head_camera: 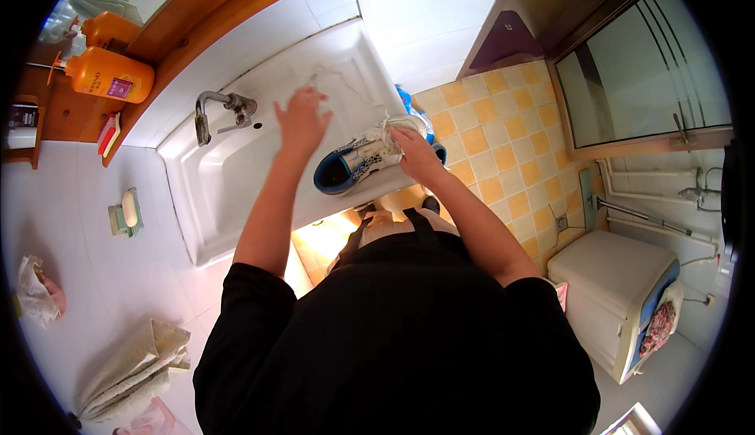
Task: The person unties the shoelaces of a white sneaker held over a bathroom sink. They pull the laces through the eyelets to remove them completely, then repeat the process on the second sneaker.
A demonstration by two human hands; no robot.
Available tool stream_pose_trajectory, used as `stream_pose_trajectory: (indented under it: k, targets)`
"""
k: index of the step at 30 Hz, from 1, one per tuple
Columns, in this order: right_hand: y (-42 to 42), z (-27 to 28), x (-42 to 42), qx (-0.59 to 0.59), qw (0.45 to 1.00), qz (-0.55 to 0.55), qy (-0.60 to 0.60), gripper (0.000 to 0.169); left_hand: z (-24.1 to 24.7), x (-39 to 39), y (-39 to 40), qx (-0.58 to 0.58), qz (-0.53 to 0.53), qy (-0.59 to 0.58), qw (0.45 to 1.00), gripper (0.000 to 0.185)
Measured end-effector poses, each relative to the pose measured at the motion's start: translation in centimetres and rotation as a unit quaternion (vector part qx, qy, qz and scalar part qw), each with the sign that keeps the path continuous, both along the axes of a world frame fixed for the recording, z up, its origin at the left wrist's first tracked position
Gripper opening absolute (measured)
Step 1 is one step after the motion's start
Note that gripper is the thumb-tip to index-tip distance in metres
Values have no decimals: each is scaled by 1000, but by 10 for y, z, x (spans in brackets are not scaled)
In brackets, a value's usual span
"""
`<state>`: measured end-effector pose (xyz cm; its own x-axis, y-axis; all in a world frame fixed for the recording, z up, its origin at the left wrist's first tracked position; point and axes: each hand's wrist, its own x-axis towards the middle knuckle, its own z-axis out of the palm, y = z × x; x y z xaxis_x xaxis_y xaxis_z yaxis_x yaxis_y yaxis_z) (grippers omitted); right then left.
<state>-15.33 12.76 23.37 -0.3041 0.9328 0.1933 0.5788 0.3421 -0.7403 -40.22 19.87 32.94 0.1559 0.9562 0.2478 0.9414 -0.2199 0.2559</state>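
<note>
A white sneaker [371,155] with blue lining and a dark pattern lies across the front right rim of the white washbasin [236,193]. Its opening points left. My right hand [416,152] grips it around the laced front part. Over the basin, apart from the shoe, my left hand [304,119] is raised and blurred, its thumb and little finger spread. A pale shoelace [354,88] runs in a slack curve from the shoe to near my left fingertips. Blur hides whether those fingers pinch its end.
A metal faucet [227,113] rises at the basin's back left. On the wooden shelf [200,40] stands an orange pump bottle [109,75]. A soap dish [127,214] and towel [138,370] are on the left wall. Beyond the tiled floor [489,140], a white appliance [607,293] stands right.
</note>
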Motion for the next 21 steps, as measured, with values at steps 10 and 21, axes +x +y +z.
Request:
stream_pose_trajectory:
  k: [10,21]
  targets:
    - [0,0,-1,21,1000,1,7,58,-46,65,0,-197,-205,20,959,7]
    - [1,1,-2,1,1000,1,-13,58,-41,80,10,-188,-285,178,923,10]
